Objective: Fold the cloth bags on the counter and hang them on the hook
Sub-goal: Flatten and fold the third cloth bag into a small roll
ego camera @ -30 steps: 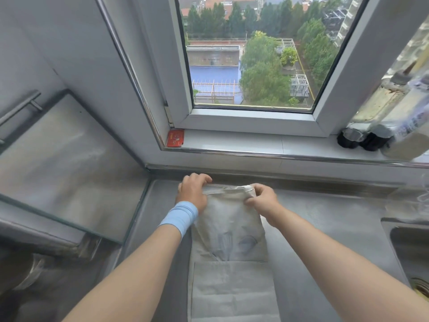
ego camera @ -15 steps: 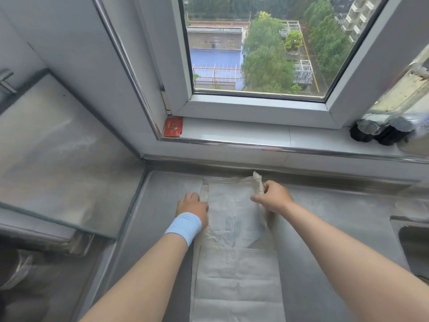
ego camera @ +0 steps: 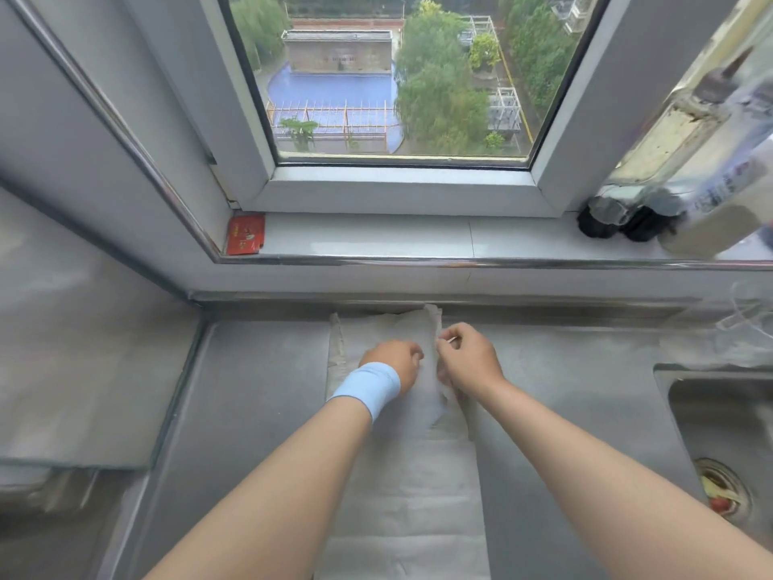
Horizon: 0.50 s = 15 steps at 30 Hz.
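Cloth bag (ego camera: pixel 403 496) lies at the counter's (ego camera: pixel 259 412) back edge. Right hand (ego camera: pixel 466 360) pinches its right edge; left hand (ego camera: pixel 395 364) rests on it, grip unclear. Red packet's (ego camera: pixel 245 234) print is illegible.

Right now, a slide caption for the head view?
Left hand on a cloth bag, right hand pinching its edge, on the counter below the window.

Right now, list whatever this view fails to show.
Head view:
- Hook: out of frame.
- Left hand fingers: tucked under the hand; grip on the cloth bag unclear.
- Cloth bag's near end: cut by the bottom edge.
- Bottles on the sill: blurred, cut by the right edge.
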Each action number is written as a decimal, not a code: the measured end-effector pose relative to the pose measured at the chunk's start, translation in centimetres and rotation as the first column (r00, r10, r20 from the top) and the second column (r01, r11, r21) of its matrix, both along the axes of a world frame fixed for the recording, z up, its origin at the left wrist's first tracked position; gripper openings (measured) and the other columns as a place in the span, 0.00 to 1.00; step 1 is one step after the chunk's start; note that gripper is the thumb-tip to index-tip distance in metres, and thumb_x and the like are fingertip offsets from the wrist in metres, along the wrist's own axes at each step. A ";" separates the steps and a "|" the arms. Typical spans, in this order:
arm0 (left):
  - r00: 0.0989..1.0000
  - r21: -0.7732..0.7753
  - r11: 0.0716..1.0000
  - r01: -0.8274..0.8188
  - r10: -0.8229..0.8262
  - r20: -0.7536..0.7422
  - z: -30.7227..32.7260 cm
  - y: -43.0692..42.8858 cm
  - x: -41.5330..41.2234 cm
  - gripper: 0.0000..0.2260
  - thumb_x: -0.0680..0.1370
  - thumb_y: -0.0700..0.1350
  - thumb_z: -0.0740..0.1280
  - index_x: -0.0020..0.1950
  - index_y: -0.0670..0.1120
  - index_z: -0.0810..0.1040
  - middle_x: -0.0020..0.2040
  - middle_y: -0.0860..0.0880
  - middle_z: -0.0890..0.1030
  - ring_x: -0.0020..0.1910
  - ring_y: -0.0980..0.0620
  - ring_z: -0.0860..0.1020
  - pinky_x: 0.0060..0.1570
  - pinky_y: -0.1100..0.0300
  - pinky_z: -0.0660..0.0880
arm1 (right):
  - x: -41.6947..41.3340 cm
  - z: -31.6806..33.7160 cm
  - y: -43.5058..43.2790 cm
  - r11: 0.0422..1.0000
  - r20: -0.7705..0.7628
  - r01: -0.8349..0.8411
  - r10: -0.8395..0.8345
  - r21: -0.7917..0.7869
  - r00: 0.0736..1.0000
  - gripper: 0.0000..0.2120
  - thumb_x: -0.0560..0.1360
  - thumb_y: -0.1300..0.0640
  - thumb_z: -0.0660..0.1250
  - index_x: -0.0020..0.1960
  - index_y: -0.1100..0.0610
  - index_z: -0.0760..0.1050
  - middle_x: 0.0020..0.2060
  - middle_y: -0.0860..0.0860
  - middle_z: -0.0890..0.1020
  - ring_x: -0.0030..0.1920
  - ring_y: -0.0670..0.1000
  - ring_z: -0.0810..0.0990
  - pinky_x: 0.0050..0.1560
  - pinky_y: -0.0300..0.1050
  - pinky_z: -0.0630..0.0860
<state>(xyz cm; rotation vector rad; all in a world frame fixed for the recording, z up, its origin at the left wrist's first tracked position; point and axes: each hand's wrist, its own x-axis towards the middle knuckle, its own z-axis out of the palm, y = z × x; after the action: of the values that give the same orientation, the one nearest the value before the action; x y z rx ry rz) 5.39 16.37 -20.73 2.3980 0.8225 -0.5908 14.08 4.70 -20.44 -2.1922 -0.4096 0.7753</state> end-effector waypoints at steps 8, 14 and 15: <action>0.978 -0.154 0.966 -0.206 0.199 -0.058 0.4 -1.8 5.3 0.18 0.71 0.65 0.62 0.47 0.52 0.78 0.47 0.51 0.82 0.47 0.47 0.80 0.48 0.58 0.74 | 1.5 -1.4 -3.9 0.979 -0.124 -0.150 0.134 -0.137 0.983 0.06 0.70 0.58 0.64 0.45 0.50 0.77 0.40 0.49 0.83 0.28 0.50 0.82 0.35 0.45 0.80; 0.954 -0.064 0.953 -0.297 0.293 -0.069 0.1 -1.5 7.1 0.13 0.78 0.48 0.58 0.52 0.43 0.79 0.49 0.45 0.82 0.49 0.43 0.80 0.47 0.56 0.74 | 0.5 -1.8 -4.2 0.956 -0.019 -0.186 0.187 -0.227 0.982 0.12 0.70 0.40 0.67 0.46 0.47 0.74 0.38 0.43 0.81 0.38 0.45 0.79 0.37 0.43 0.75; 0.945 -0.131 0.936 -0.326 0.321 -0.057 -0.3 -1.2 7.1 0.14 0.78 0.47 0.58 0.52 0.42 0.79 0.48 0.44 0.82 0.47 0.42 0.80 0.47 0.56 0.75 | 0.4 -1.8 -4.2 0.943 0.021 -0.196 0.209 -0.271 0.978 0.13 0.69 0.39 0.66 0.46 0.47 0.73 0.39 0.42 0.81 0.40 0.46 0.80 0.38 0.43 0.74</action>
<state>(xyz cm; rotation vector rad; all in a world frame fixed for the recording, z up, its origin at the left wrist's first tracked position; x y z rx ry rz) 12.53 15.14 -21.02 2.0716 1.1249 -0.5383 14.51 0.52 -22.23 -2.4518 -0.5932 0.9344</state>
